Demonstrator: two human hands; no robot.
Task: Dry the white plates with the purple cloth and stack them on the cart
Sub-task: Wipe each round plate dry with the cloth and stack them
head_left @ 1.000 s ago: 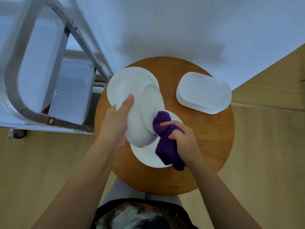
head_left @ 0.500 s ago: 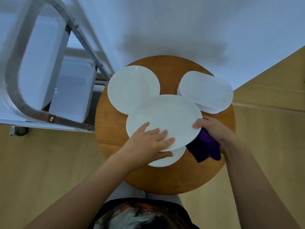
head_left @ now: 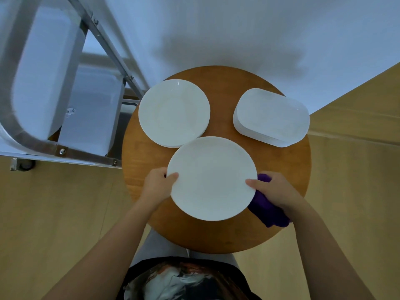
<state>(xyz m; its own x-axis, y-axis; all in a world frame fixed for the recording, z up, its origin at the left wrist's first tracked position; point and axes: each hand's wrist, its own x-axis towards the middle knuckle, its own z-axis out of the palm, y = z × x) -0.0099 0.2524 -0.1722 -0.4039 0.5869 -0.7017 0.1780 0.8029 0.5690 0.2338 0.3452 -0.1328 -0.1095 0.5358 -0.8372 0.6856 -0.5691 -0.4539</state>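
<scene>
— Round wooden tabletop [head_left: 216, 232] by the wall; where's the cart [head_left: 32, 137]?

— At ten o'clock from the held plate [head_left: 211, 178], well apart, so the left hand [head_left: 157, 186] is nearer it.

— And the hands?

— The left hand pinches the rim at nine o'clock; the right hand [head_left: 273, 189] thumbs the rim at three while clutching the purple cloth [head_left: 267, 207]. The round stack [head_left: 174, 112] sits at eleven, the oblong stack [head_left: 271, 116] at one.

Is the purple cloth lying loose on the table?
No, the right hand holds the purple cloth while gripping the round plate's rim.
</scene>
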